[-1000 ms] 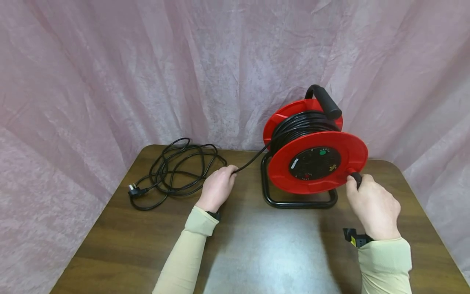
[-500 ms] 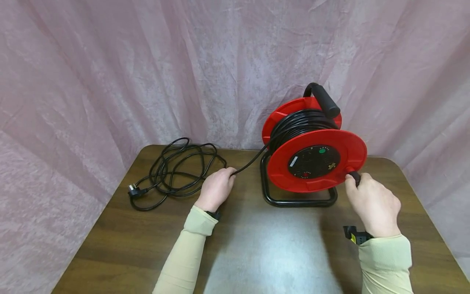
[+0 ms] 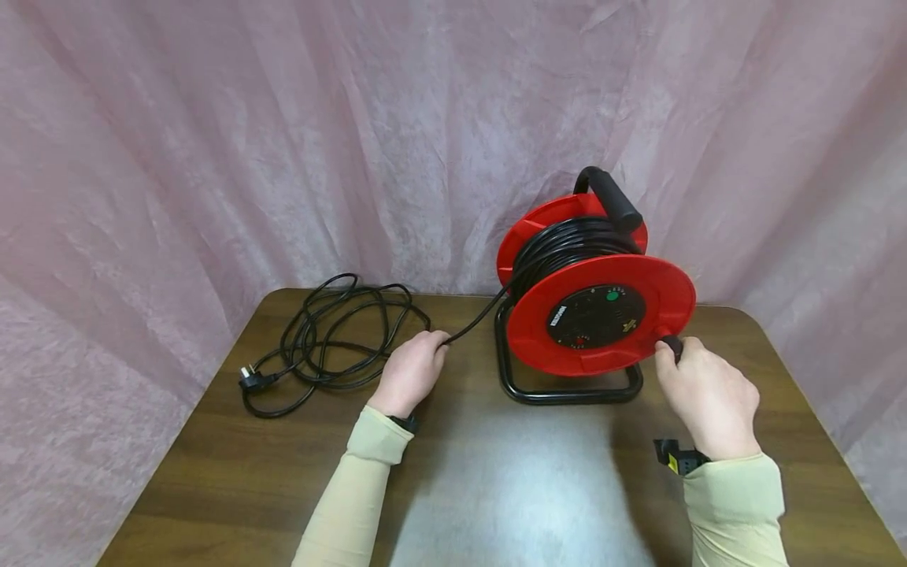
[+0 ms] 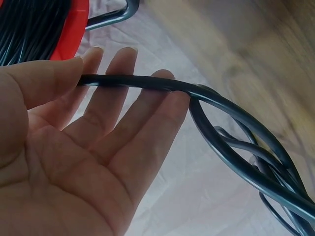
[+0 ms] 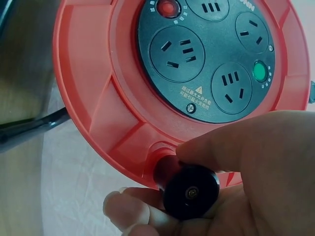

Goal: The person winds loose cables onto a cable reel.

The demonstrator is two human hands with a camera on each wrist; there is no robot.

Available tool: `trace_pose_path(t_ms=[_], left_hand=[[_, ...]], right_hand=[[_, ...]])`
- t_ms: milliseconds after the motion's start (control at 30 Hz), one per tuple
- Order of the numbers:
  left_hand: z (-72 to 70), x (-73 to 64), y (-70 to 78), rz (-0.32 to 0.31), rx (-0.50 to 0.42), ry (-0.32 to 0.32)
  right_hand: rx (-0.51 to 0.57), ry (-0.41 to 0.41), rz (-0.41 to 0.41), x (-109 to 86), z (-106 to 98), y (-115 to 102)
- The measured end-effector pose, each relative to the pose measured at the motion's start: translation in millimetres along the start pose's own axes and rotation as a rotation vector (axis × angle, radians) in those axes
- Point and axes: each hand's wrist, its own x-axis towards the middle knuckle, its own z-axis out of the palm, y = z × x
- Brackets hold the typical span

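Observation:
A red cable reel (image 3: 669, 291) wound with black cable (image 3: 560, 248) stands on its black tubular frame (image 3: 567, 398), right of centre. My right hand (image 3: 712, 398) grips the black crank knob (image 5: 191, 191) on the reel's near face, thumb above and fingers curled beneath it. From the drum one strand runs down left to my left hand (image 3: 411, 370). There the thumb and fingers hold the cable (image 4: 130, 81), which lies across the fingers in the left wrist view. Beyond that hand the cable spreads into loose loops (image 3: 312, 339) on the table, ending in a black plug (image 3: 255, 381) with its pins up.
The wooden table (image 3: 212, 488) ends at a back edge close behind the reel and the loops. A pink curtain (image 3: 283, 142) hangs behind it and along both sides. Above the drum sticks out the reel's black carrying handle (image 3: 612, 201).
The head view has shifted a little, carrying the whole scene slightly left and down. Both hands keep their holds, and the reel's face and crank knob show the same angle.

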Motion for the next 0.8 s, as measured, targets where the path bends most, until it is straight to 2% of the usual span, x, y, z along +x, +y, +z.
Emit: trace_pose_path(t_ms=[233, 500, 667, 800], left_hand=[[-3.4, -1.4, 4.1, 0.013, -0.034, -0.027], [-5.8, -1.1, 8.2, 0.042, -0.071, -0.058], [-5.1, 0.4, 11.1, 0.068, -0.080, -0.032], [-9.1, -0.6, 10.4, 0.050, -0.075, -0.056]], right_hand=[[-0.034, -0.054, -0.010, -2.4, -4.9, 0.7], [-0.067, -0.164, -0.062, 0.2, -0.7, -0.8], [-0.079, -0.178, -0.099, 1.1, 2.8, -1.6], [-0.082, -0.199, -0.093, -3.0, 3.1, -7.0]])
